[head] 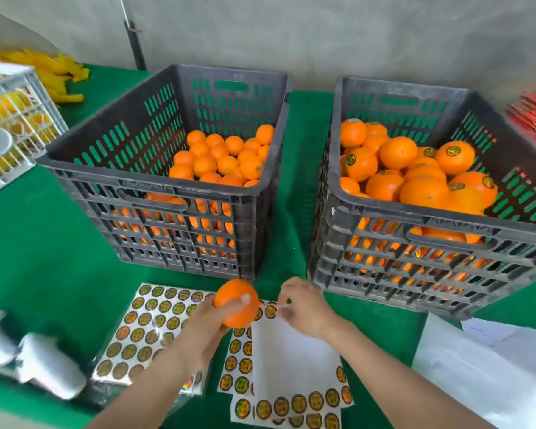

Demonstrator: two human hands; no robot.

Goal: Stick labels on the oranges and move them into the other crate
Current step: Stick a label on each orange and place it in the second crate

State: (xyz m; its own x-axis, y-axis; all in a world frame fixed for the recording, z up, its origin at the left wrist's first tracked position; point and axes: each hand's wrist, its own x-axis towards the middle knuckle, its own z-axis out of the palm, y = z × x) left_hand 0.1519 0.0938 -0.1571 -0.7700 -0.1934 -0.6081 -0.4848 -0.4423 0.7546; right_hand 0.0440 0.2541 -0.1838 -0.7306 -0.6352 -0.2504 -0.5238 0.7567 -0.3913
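We grip one orange (236,303) in our left hand (203,332), fingers curled round it, just over the top edge of the half-used label sheet (291,360) on the green table (44,258). Our right hand (307,308) pinches something small at that same edge, too blurred to name. Beyond the sheet on its left stands the left crate (136,178) of bare oranges, and beyond it on the right the right crate (384,209) of labelled ones.

No text, brand or number is legible. The round labels (144,318) on the sheets (291,351) at lower centre, and those on the oranges (455,156) in the crate (415,209) at right, show a dark emblem on gold. Its characters cannot be resolved.
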